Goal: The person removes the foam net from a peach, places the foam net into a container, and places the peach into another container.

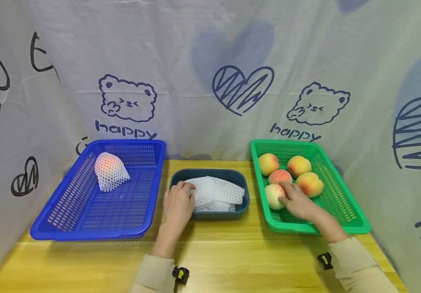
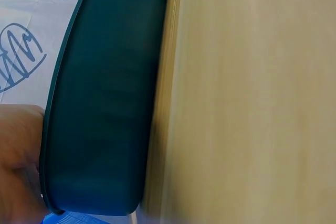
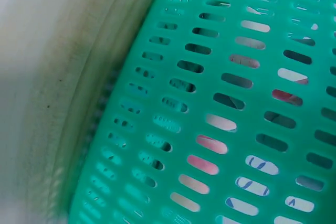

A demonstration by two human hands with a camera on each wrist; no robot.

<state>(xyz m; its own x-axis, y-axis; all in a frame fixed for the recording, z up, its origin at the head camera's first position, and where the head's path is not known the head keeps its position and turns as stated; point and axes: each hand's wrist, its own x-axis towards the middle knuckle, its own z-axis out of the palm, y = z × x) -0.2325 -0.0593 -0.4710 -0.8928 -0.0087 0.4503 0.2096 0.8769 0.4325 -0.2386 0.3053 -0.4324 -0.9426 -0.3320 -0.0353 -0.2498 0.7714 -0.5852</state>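
In the head view, my left hand [image 1: 180, 203] reaches over the left end of a dark teal bin [image 1: 210, 216]. Its fingers touch the white foam net sleeves [image 1: 214, 193] inside; whether they pinch one is hidden. At the right, my right hand [image 1: 298, 203] is inside the green basket [image 1: 342, 211], with thumb and fingers on a pale peach [image 1: 274, 197]. Several other peaches [image 1: 310, 185] lie around it. The left wrist view shows the bin's side wall [image 2: 105, 98] and part of the left hand [image 2: 21, 156]. Slotted basket wall [image 3: 236, 93] fills much of the right wrist view.
A blue basket [image 1: 116, 232] stands on the left, holding one peach in a foam net [image 1: 110, 171]. All three containers sit on a wooden table [image 1: 232, 256]. Behind them hangs a printed white cloth [image 1: 195, 101].
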